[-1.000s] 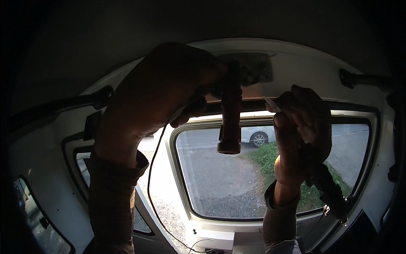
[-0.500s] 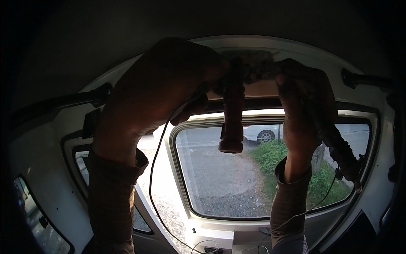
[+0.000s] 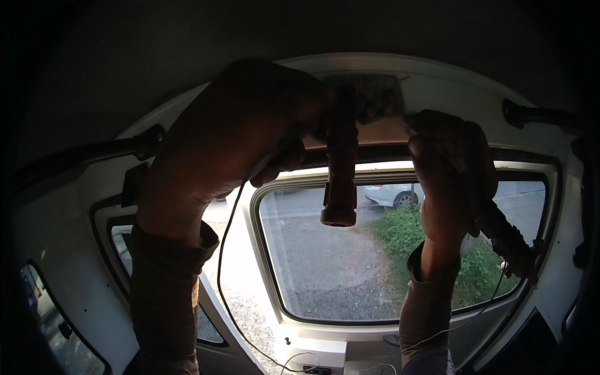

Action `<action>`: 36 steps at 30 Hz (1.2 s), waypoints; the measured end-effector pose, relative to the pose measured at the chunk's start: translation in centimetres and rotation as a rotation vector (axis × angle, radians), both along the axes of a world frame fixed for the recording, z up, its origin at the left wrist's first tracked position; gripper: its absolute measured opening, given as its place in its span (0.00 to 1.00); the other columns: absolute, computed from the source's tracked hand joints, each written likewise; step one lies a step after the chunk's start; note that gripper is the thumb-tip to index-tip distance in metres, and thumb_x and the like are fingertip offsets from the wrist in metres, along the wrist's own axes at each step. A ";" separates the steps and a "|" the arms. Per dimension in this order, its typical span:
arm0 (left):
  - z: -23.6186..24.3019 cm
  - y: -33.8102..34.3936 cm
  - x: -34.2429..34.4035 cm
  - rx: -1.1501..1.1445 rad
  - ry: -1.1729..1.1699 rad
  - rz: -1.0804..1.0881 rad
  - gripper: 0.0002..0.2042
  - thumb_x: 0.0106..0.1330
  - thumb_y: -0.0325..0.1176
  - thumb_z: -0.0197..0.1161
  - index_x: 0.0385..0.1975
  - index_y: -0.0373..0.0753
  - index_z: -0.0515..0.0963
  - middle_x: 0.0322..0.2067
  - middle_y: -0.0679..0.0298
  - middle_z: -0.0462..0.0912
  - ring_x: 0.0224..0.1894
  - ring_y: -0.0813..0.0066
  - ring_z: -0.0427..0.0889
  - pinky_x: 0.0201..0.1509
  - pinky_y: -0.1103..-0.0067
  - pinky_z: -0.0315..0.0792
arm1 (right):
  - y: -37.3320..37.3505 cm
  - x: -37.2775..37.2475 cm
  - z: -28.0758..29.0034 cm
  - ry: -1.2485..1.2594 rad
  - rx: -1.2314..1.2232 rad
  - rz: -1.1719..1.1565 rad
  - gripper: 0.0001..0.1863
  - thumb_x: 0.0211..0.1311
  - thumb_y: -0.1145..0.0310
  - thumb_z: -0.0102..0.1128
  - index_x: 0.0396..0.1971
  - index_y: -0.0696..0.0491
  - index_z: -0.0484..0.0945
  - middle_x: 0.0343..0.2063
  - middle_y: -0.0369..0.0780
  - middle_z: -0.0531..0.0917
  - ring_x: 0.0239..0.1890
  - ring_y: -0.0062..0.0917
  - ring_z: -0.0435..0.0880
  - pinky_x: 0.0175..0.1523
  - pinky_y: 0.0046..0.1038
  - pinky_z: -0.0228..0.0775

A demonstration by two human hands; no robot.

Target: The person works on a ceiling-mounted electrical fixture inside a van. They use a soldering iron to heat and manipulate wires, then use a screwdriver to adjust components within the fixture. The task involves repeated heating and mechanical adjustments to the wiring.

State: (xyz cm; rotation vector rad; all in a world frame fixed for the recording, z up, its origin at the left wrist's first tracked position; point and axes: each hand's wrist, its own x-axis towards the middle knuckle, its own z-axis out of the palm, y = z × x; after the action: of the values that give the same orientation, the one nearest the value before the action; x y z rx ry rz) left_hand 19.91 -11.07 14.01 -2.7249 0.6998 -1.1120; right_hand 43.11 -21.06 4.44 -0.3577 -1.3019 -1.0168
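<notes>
Both my arms reach up to a small fixture with a clear cover and dark parts, set in the panel above the window. My left hand is closed at its left side, and a thin dark wire runs down out of its fingers. Beside those fingertips a dark reddish, tube-like handle hangs straight down; its upper end is lost in shadow. My right hand, just below and right of the fixture, is wrapped around a dark ribbed handle that slants down right. A thin wire trails from its end.
Dark grab bars stick out at the left and right. Below the fixture is a wide framed window, with a bush and a white car outside. A white box-like ledge with wires stands below.
My right hand has drawn down slightly from the fixture, so more of it shows. The ribbed handle has shifted with it. My left hand stays nearly still. The car outside has moved right.
</notes>
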 end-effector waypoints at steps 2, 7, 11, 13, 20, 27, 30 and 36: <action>-0.1 0.2 0.2 0.206 -0.095 -0.079 0.15 0.79 0.34 0.54 0.57 0.33 0.78 0.31 0.58 0.84 0.16 0.86 0.75 0.16 0.87 0.64 | -0.1 -0.4 -1.1 -0.045 -0.039 0.098 0.16 0.60 0.71 0.72 0.46 0.58 0.82 0.37 0.39 0.87 0.41 0.24 0.87 0.50 0.30 0.79; -1.1 0.7 -0.1 0.119 -0.132 -0.067 0.16 0.80 0.33 0.51 0.60 0.32 0.75 0.38 0.55 0.84 0.23 0.84 0.78 0.24 0.86 0.70 | 0.7 -2.0 -4.1 0.029 -0.465 0.131 0.37 0.52 0.83 0.60 0.67 0.55 0.74 0.28 0.36 0.84 0.30 0.16 0.83 0.41 0.22 0.77; -0.7 0.6 -0.1 0.400 -0.255 -0.040 0.16 0.78 0.31 0.53 0.59 0.30 0.74 0.41 0.54 0.84 0.30 0.81 0.82 0.29 0.85 0.74 | 3.1 -2.6 -4.5 0.014 -0.457 0.201 0.44 0.51 0.82 0.60 0.73 0.54 0.65 0.29 0.37 0.84 0.29 0.18 0.82 0.41 0.24 0.78; -1.0 0.3 0.0 0.218 -0.182 -0.080 0.16 0.78 0.31 0.54 0.59 0.30 0.74 0.42 0.53 0.84 0.32 0.79 0.84 0.31 0.84 0.76 | 3.9 -2.8 -4.7 0.003 -0.443 0.286 0.45 0.50 0.82 0.60 0.74 0.53 0.64 0.29 0.37 0.83 0.30 0.19 0.83 0.41 0.24 0.78; -1.0 -0.8 -0.5 -0.495 -0.025 0.100 0.11 0.72 0.33 0.62 0.45 0.34 0.86 0.38 0.58 0.90 0.37 0.72 0.89 0.43 0.77 0.82 | 5.0 -3.4 -4.8 -0.035 -0.428 0.225 0.45 0.50 0.82 0.60 0.74 0.54 0.63 0.30 0.38 0.83 0.29 0.20 0.83 0.40 0.24 0.78; -0.5 -0.2 -0.1 -0.484 0.011 0.051 0.11 0.72 0.33 0.62 0.44 0.34 0.86 0.37 0.58 0.89 0.34 0.74 0.88 0.40 0.78 0.81 | 1.1 -1.6 -2.4 0.040 0.001 0.308 0.22 0.63 0.79 0.68 0.57 0.62 0.75 0.43 0.44 0.87 0.46 0.28 0.89 0.54 0.31 0.82; -0.3 -0.2 0.0 -0.498 0.021 0.049 0.11 0.72 0.33 0.62 0.44 0.34 0.86 0.36 0.59 0.89 0.33 0.74 0.87 0.39 0.78 0.80 | 0.3 -0.3 0.2 0.012 0.117 -0.007 0.07 0.67 0.72 0.67 0.41 0.58 0.86 0.41 0.40 0.87 0.44 0.27 0.86 0.52 0.30 0.78; -0.1 -0.5 0.1 -0.507 0.036 0.043 0.10 0.72 0.33 0.62 0.43 0.33 0.86 0.34 0.59 0.89 0.31 0.75 0.86 0.36 0.79 0.79 | 0.5 0.0 2.0 -0.008 0.115 -0.008 0.09 0.65 0.68 0.70 0.42 0.56 0.87 0.40 0.39 0.88 0.42 0.25 0.87 0.48 0.29 0.78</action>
State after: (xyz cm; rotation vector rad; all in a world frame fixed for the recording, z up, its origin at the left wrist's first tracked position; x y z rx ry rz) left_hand 19.96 -11.59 13.94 -3.1564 0.3995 -1.3947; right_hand 43.14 -20.61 6.39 -0.2716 -1.2441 -1.0955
